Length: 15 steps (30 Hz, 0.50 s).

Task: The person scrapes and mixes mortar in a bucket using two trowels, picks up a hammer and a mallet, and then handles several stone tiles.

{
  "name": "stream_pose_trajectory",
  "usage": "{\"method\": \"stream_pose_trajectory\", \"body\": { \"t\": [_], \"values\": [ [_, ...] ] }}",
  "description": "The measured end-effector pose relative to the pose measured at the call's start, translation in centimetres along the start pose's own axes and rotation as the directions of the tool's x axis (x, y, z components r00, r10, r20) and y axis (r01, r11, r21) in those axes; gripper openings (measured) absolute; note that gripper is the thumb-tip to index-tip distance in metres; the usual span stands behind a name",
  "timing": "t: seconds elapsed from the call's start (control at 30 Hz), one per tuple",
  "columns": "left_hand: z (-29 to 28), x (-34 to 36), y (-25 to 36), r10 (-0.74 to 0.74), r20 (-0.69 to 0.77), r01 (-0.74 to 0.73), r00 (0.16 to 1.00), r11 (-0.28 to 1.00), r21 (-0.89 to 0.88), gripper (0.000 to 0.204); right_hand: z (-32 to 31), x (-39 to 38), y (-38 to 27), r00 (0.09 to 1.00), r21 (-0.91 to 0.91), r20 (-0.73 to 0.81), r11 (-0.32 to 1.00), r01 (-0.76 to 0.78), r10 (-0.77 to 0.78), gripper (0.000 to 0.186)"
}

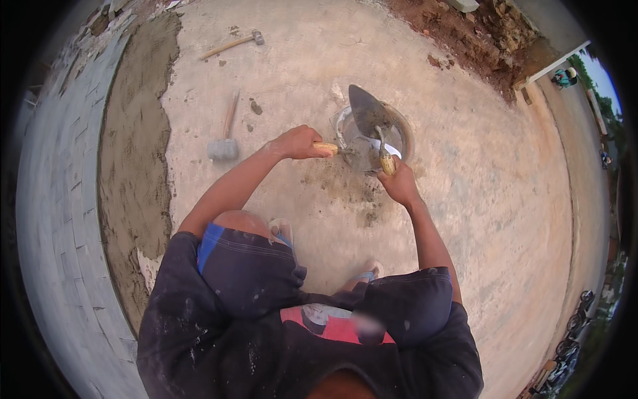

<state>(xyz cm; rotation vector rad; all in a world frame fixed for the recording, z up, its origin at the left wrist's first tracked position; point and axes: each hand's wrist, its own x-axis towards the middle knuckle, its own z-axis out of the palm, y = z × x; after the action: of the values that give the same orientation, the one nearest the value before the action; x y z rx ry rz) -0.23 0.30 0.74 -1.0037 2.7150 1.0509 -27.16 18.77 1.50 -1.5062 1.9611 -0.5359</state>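
Note:
My left hand (pixel 299 143) is closed on the wooden handle of a tool (pixel 325 147), whose grey, mortar-covered end sits at the left of a round bucket (pixel 403 132). My right hand (pixel 395 179) grips the wooden handle of a pointed trowel (pixel 365 106), its dark blade raised over the bucket's far part. Grey mix and something white show inside the bucket, partly hidden by the tools. A mallet (pixel 222 149) with a large grey head lies left of the bucket, and a smaller hammer (pixel 226 48) lies farther forward.
Grey pavers (pixel 66 199) run along the left beside a strip of wet mortar (pixel 126 133). Rubble and red soil (pixel 465 30) are at the far right. A person in teal (pixel 565 78) is at the right edge, with parked motorcycles (pixel 568 332) lower down.

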Motion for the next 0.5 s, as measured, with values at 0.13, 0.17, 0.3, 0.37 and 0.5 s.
{"method": "stream_pose_trajectory", "body": {
  "t": [0.13,0.17,0.3,0.37,0.5],
  "values": [
    [0.4,0.3,-0.8,0.029,0.006,-0.029,1.0,1.0,-0.011,0.06,0.3,0.4,0.4,0.994,-0.042,0.105,0.999,0.017,-0.013,0.053],
    [0.6,0.0,-1.0,0.065,-0.034,-0.065,0.997,0.998,0.001,0.06,0.4,0.7,0.6,0.985,-0.085,0.163,0.994,0.067,-0.052,0.053],
    [-0.1,0.4,0.3,0.006,0.038,-0.006,0.999,1.0,0.011,0.06,0.2,0.1,0.2,0.999,0.026,0.034,1.0,-0.012,0.011,0.051],
    [0.2,0.4,-0.6,0.008,0.03,-0.008,1.0,1.0,0.03,0.061,1.2,1.1,1.4,0.982,-0.052,0.187,0.998,0.045,-0.035,0.05],
    [0.8,-0.1,-0.6,0.022,-0.031,-0.022,0.999,1.0,0.018,0.061,-0.4,1.1,-0.3,0.993,0.051,0.115,0.999,-0.016,0.01,0.05]
  ]
}}
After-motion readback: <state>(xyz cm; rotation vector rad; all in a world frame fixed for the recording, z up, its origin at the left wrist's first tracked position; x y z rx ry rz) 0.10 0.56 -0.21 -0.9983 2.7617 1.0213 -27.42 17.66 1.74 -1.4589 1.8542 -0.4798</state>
